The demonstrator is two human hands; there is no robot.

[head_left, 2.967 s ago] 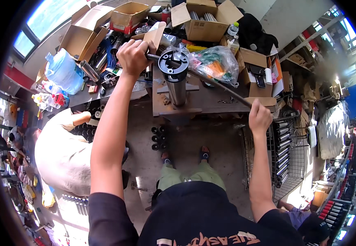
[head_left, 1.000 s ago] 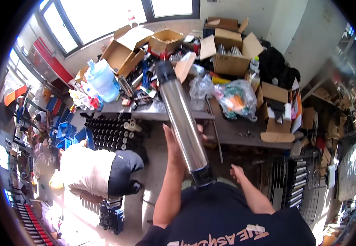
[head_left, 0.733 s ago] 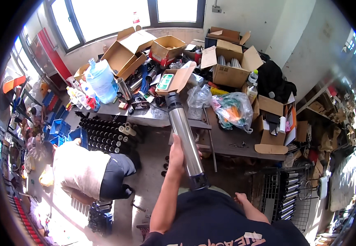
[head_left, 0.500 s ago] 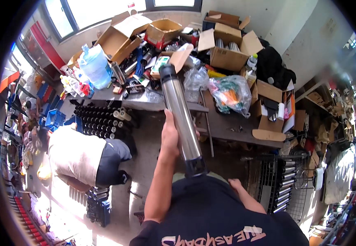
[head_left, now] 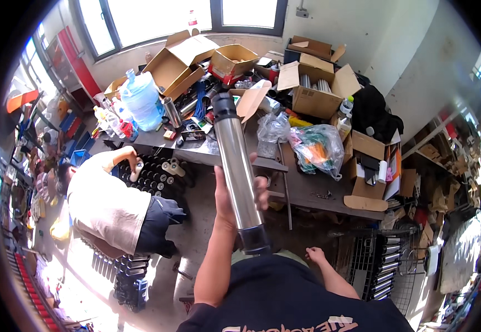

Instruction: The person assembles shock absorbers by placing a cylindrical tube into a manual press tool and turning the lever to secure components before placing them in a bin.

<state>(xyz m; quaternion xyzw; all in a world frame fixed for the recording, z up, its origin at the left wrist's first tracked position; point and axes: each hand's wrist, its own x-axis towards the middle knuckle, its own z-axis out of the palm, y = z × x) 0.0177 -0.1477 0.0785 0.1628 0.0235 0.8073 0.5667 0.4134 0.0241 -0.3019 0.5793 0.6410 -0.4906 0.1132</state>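
Observation:
A shiny metal cylinder (head_left: 235, 166) with black end caps stands tilted before me, its top leaning left and away. Around its lower half my left hand (head_left: 225, 196) is closed, the thumb along the left side and blurred fingertips showing at the right. My right hand (head_left: 316, 255) hangs low to the right of my body, apart from the cylinder. Its fingers look curled in, and I see nothing in them.
A cluttered workbench (head_left: 329, 202) carries cardboard boxes (head_left: 315, 99), a water jug (head_left: 141, 102) and a plastic bag (head_left: 318, 149). At left a co-worker (head_left: 110, 199) bends beside a rack of black cylinders (head_left: 149, 180). A wire basket (head_left: 412, 260) with metal tubes stands at right.
The cylinder and my left hand have shifted slightly left and down, and more fingertips show. My right hand sits a little lower. The co-worker's arm now reaches to the rack, holding a light-coloured cylinder.

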